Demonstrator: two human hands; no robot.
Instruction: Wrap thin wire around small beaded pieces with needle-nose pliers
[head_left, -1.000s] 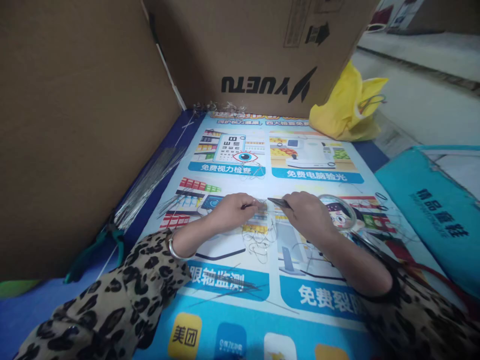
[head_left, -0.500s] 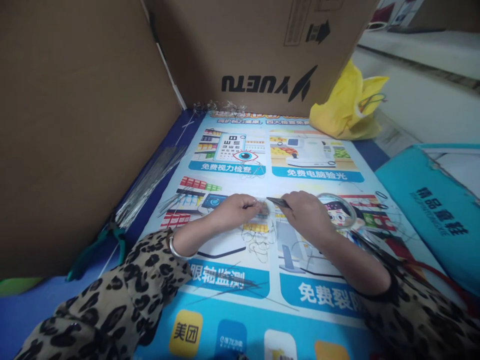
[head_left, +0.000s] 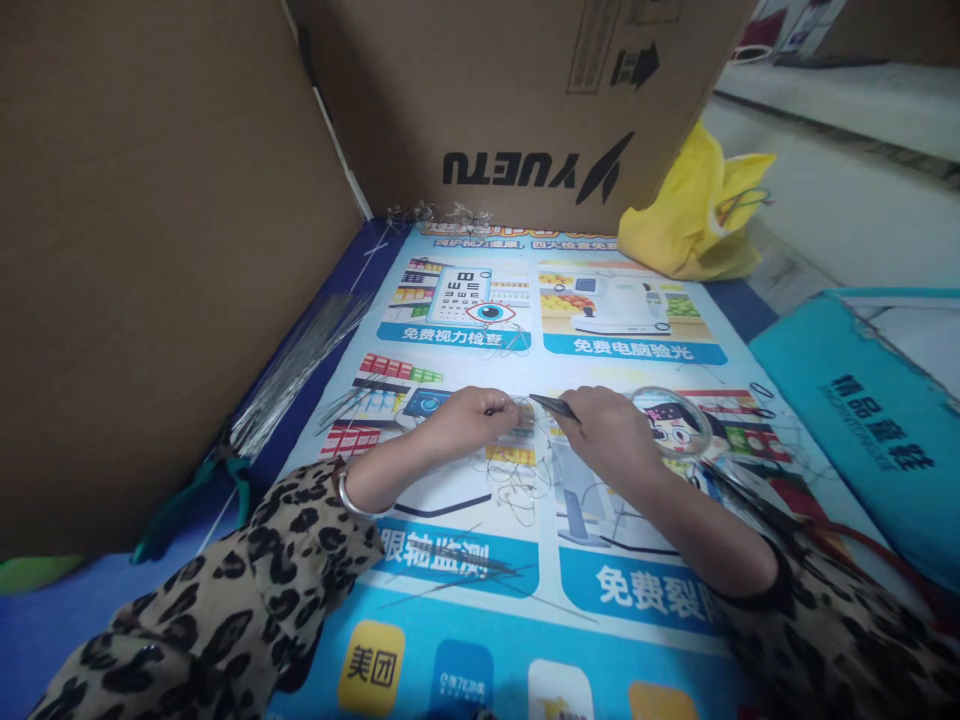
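My left hand (head_left: 480, 415) is closed in a pinch over the middle of the printed poster, with a thin bent wire (head_left: 525, 410) at its fingertips. To its right, my right hand (head_left: 609, 425) is wrapped round dark pointed pliers (head_left: 553, 405), their handles hidden in the palm. The jaw tips point left and come close to the wire; whether they touch it I cannot tell. Below the hands, tangled thin wire loops (head_left: 517, 490) lie on the poster (head_left: 450, 625).
Straight wires (head_left: 300, 370) lie bundled at left beside green-handled pliers (head_left: 225, 470). Cardboard panels (head_left: 525, 100) stand behind and left. Twisted wire pieces (head_left: 457, 215) lie at the back. A yellow bag (head_left: 682, 225), a teal box (head_left: 847, 400) and a dark tool (head_left: 750, 500) are at right.
My right hand and its pliers have tilted slightly, with the jaw tips shifting a little left. The left hand stays almost in place.
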